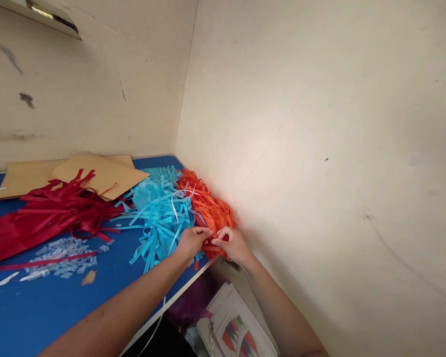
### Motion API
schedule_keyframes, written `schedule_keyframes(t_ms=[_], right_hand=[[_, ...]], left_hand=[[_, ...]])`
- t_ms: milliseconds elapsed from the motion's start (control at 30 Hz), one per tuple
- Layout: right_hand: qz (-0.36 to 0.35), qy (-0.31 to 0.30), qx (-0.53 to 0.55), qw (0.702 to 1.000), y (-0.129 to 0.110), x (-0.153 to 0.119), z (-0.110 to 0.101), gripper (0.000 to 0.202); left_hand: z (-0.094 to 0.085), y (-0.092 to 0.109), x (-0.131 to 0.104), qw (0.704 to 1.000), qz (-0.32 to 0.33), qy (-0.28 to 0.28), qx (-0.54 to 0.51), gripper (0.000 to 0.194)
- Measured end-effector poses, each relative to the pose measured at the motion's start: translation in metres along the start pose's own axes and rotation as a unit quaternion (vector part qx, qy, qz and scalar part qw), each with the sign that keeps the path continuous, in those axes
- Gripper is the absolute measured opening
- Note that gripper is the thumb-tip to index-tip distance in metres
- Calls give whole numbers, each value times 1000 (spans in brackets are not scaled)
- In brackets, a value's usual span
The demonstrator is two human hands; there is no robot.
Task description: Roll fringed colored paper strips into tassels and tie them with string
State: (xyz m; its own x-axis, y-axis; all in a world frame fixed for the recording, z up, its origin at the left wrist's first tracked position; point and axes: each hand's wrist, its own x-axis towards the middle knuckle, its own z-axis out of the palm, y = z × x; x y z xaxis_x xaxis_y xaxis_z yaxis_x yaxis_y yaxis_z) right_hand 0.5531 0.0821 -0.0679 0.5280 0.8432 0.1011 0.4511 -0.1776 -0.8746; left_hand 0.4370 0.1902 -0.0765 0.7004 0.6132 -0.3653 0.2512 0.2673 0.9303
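Note:
A bundle of orange fringed strips [211,206] lies at the table's right corner, against the wall. Both of my hands are at its near end. My left hand [194,241] is closed in a pinch, its fingertips on the orange strips; what they hold is too small to make out. Close beside it, my right hand [232,243] also pinches, with thumb and forefinger together. Blue fringed strips [159,213] lie left of the orange ones. A thin white cord [176,213] loops over the blue strips, passes behind my left forearm and hangs below the table edge.
Red fringed material [59,213] spreads over the blue table [59,317] at the left, with brown paper sheets [96,171] behind it. Small clear pieces [65,255] lie in a pile nearer me. Walls rise behind and at the right. Papers [238,322] sit below the table edge.

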Motion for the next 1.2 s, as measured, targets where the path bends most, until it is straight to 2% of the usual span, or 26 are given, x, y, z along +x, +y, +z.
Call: schedule_keyframes(t_ms=[267, 433, 633, 833, 1200], right_hand=[[28, -20, 39, 999, 1, -1, 0, 19], [44, 7, 55, 998, 2, -2, 4, 18], [58, 34, 77, 995, 3, -4, 14, 28], [72, 3, 119, 990, -4, -9, 16, 35], [98, -16, 235, 967, -3, 3, 9, 30]], left_hand=[[-1, -5, -1, 999, 26, 14, -18, 27], [-1, -3, -7, 999, 15, 21, -45, 28], [0, -2, -16, 999, 21, -10, -49, 24], [-3, -7, -13, 999, 19, -8, -29, 21], [-5, -11, -12, 999, 25, -23, -36, 21]])
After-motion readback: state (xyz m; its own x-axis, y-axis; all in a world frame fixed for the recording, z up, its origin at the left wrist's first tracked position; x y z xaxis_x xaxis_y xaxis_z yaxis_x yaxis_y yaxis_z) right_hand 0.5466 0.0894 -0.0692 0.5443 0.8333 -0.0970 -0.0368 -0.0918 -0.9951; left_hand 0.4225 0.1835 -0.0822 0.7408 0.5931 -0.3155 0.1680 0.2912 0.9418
